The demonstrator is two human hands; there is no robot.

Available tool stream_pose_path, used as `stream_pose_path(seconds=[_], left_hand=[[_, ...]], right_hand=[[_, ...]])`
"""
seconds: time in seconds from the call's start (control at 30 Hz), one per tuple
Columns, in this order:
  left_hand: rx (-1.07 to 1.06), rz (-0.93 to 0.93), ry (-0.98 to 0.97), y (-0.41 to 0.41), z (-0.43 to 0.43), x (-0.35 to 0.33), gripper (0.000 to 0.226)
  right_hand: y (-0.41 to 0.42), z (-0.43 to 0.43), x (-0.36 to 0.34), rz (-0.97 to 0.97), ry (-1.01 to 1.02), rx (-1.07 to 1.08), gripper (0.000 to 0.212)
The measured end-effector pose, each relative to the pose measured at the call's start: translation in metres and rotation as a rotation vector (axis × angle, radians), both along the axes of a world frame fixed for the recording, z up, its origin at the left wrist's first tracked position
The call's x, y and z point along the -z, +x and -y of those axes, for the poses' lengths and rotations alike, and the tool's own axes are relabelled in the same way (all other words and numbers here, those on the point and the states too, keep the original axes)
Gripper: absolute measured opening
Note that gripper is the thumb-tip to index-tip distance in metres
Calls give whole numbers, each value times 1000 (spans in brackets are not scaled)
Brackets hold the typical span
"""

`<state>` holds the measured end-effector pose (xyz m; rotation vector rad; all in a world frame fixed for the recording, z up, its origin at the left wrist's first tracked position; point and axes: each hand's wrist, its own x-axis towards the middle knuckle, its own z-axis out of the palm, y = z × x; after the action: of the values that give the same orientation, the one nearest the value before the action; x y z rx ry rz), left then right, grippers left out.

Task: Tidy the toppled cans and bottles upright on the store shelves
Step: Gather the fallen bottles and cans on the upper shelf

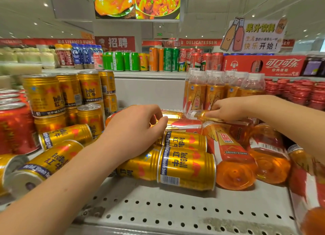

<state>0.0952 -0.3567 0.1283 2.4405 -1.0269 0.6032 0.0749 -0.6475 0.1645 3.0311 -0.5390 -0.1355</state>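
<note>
Step in hand: righting toppled bottle (pixel 202 114). Right hand (pixel 230 108) pinched it near neck, bottle lying under fingertips. Left hand (pixel 135 127) hovered loosely curled, gripping nothing, toppled cans (pixel 186 166) just below it. Next move likely required: lift bottle, stand it among upright bottles (pixel 216 90) behind Right hand.

1. Two hands are in view: left hand (pixel 133 129), right hand (pixel 228 108).
2. At least six toppled gold cans (pixel 186 166) lie on the shelf (pixel 175 208).
3. At least five orange bottles (pixel 232 155) lie sideways.
4. About eight upright gold cans (pixel 42 92) stand in two tiers.
5. Five upright bottles (pixel 214 92) show in front.
</note>
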Motion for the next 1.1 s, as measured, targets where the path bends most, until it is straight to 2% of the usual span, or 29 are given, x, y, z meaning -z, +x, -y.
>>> stream_pose_path(seconds=[0.07, 0.2, 0.33, 0.4, 0.5, 0.63, 0.77, 0.97, 1.1], left_hand=[[-18, 50, -16, -5, -3, 0, 32], [-7, 163, -47, -21, -18, 2, 30], [99, 175, -1, -38, -48, 12, 34], [152, 149, 80, -42, -63, 18, 40], [205, 89, 227, -39, -82, 23, 61], [200, 221, 361, -32, -84, 26, 79], [207, 289, 393, -31, -81, 23, 75], [241, 332, 346, -34, -93, 21, 68], [315, 335, 350, -32, -106, 18, 74]], right_hand=[[-8, -9, -6, 65, 9, -31, 67], [-37, -41, -23, 237, -119, -198, 57], [-88, -88, -26, 488, 4, -436, 51], [-114, -110, -17, 543, 72, -511, 53], [-142, -134, 6, 480, 45, -566, 70], [-152, -155, 33, 336, -144, -551, 81], [-146, -166, 42, 357, -221, -492, 74], [-145, -182, 51, 385, -205, -392, 79], [-159, -193, 55, 403, -186, -332, 83]])
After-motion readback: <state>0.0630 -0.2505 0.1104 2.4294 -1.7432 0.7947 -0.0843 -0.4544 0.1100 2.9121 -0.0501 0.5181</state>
